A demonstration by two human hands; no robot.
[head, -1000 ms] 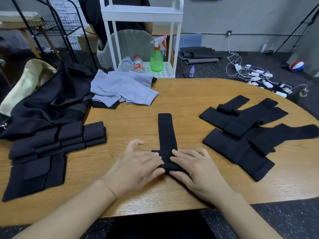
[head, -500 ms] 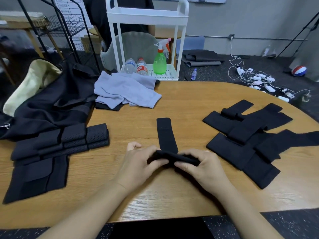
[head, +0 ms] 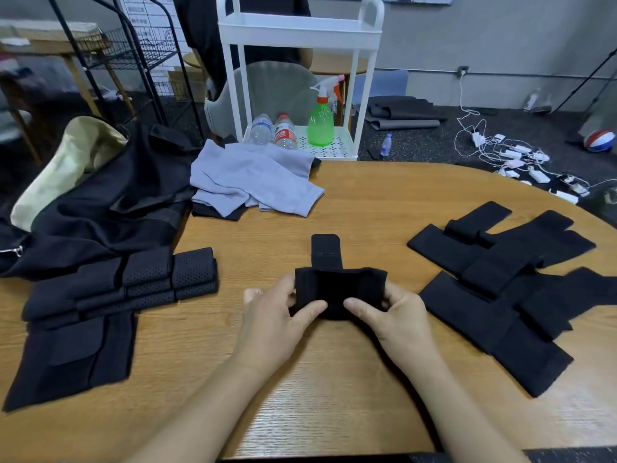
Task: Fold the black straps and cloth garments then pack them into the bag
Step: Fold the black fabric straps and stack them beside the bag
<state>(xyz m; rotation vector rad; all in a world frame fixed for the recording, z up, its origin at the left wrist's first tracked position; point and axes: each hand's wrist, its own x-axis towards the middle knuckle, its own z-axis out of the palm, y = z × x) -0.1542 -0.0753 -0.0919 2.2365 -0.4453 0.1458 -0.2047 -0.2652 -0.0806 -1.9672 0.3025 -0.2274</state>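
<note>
while pinched by left hand (head: 270,324) and right hand (head: 397,320) at table (head: 334,412) centre, black strap (head: 339,289) half folded; folded straps (head: 117,289) stacked left, unfolded straps (head: 500,295) right, grey garments (head: 253,182) and bag (head: 110,195) untouched, nothing visibly packed.

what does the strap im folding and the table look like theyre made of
Strap: looks like soft matte black fabric, perhaps elastic or neoprene; it bends limply between both hands.
Table: wood or wood-look laminate, smooth with a slight sheen; grain lines show, but solid or veneer is unclear.
</note>
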